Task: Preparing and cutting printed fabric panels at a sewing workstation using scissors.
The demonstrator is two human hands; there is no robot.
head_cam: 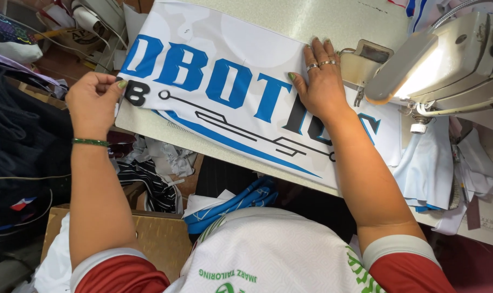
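left hand pinches the near-left edge of the white printed fabric panel, fingers closed on the cloth. right hand lies flat and wide on the same panel, just left of the sewing machine. the panel is spread over the sewing table (blue and black print, rings on the right hand). to do this well, i'd judge: keep the cloth taut between both hands, edges square, palm pressing evenly, fingertips away from the needle area. fabric scraps pile below the table's near edge.
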